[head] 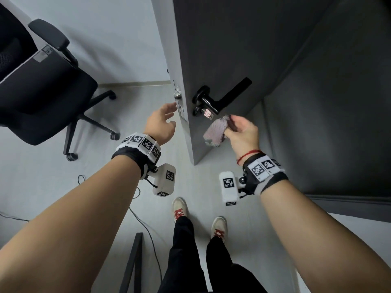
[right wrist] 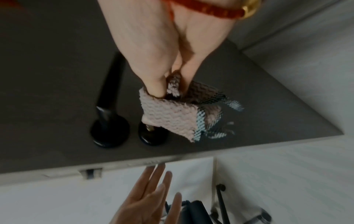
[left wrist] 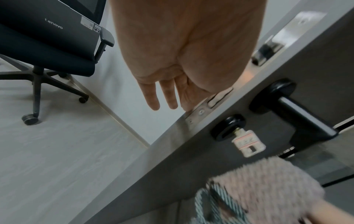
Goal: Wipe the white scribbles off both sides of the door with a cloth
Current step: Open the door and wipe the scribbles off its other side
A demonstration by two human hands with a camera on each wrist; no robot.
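A dark grey door (head: 228, 43) stands ajar, its edge toward me, with a black lever handle (head: 224, 97) and a key (head: 208, 113) in the lock below it. My right hand (head: 241, 130) grips a folded pinkish-grey cloth (head: 214, 132) just under the key, close to the door face (right wrist: 57, 60). The cloth (right wrist: 168, 115) hangs from my curled fingers (right wrist: 155, 84). My left hand (head: 163, 121) is open, fingers straight, reaching to the door's edge by the latch plate (left wrist: 201, 112). No white scribbles show on the visible door face.
A black office chair (head: 42, 87) with a laptop (left wrist: 47, 25) on its seat stands at the left on the pale floor. Cables (head: 143, 220) trail across the floor near my feet. A dark wall panel (head: 338, 123) lies right of the door.
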